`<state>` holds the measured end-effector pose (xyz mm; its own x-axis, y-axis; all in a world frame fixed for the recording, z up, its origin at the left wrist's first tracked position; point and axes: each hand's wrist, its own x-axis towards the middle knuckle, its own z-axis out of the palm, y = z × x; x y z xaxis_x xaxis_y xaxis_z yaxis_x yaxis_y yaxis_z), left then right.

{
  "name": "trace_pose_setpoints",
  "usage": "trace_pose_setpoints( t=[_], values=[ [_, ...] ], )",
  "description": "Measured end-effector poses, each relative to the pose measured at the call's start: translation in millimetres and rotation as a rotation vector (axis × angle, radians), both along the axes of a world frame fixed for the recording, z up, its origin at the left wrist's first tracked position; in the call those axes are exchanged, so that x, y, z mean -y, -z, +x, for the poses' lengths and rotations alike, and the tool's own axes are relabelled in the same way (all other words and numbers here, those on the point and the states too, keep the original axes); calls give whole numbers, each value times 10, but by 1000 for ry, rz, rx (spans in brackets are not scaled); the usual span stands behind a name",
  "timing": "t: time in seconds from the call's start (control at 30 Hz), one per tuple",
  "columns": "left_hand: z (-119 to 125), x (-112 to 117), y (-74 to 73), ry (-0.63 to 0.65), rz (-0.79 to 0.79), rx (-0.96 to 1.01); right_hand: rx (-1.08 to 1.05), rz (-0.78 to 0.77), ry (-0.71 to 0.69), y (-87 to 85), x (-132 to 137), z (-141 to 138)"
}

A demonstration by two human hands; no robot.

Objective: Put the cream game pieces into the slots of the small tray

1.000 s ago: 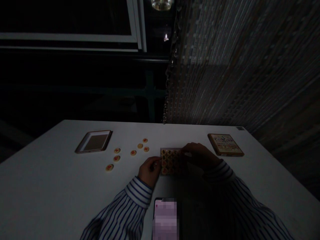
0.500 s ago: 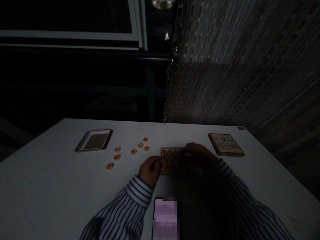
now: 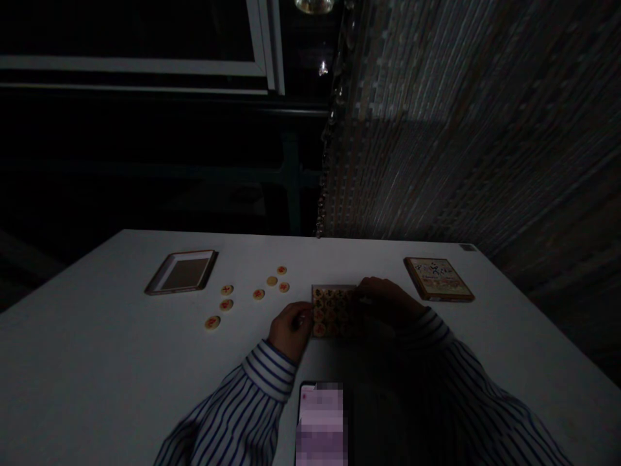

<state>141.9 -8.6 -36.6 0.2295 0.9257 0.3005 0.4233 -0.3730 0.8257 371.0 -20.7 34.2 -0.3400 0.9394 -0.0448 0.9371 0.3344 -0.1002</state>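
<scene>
A small shallow box (image 3: 334, 287) stands on the table, filled with rows of round Chinese chess pieces (image 3: 330, 312) marked in dark and red characters. My left hand (image 3: 291, 329) is at the box's left side, its thumb and forefinger closed on the edge. At the right end, my right hand (image 3: 388, 299) reaches over the pieces with fingers bent. Deep shadow hides its fingertips, so what they grip cannot be made out. Several loose chess pieces, among them one red-marked piece (image 3: 259, 294), lie left of the box, one with no visible character.
An open box lid (image 3: 182, 272) lies at the back left of the white table (image 3: 121, 362). A printed box cover (image 3: 439, 278) rests at the back right. Between my forearms is a lit phone (image 3: 320, 421). A bead curtain (image 3: 417, 129) hangs beyond the table.
Both hands keep nearly the same place at the box. The right hand's fingers may have shifted slightly; the loose pieces have not moved.
</scene>
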Motion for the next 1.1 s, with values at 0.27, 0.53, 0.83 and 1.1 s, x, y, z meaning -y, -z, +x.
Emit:
trace_pose_setpoints(
  t=[0.27,0.53,0.83,1.1],
  values=[
    [2,3,-18,-7,9,-1,-11,7,-20,-3,-4,26],
    [-4,-13,27,12,3,27,12,14,-29,33,-5,29],
    [-3,-15,27,12,-3,22,10,-14,-11,-37,16,-3],
    [-8,-8,5,7,3,7,-3,-17,-22,-28,13,-1]
  ],
)
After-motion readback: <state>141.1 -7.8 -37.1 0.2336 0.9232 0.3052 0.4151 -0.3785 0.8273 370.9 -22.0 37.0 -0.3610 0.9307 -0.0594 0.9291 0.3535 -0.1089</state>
